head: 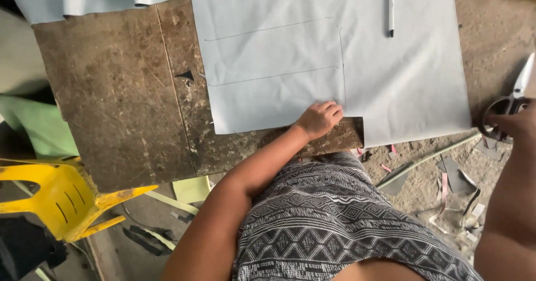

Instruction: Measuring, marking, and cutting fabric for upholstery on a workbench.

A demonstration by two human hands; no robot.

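The person's patterned grey dress fills the foreground, just below the pale blue sheet. The left hand rests fingers-curled on the sheet's lower edge, pressing it to the worn brown board without gripping anything. Right of the sheet, the right hand grasps scissors; a pen lies on the sheet's upper part.

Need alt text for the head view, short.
Left hand presses the near edge of a large pale blue-grey sheet marked with pencil lines on a worn brown board, while the right hand grips metal scissors off to the side. A pen lies on the sheet.
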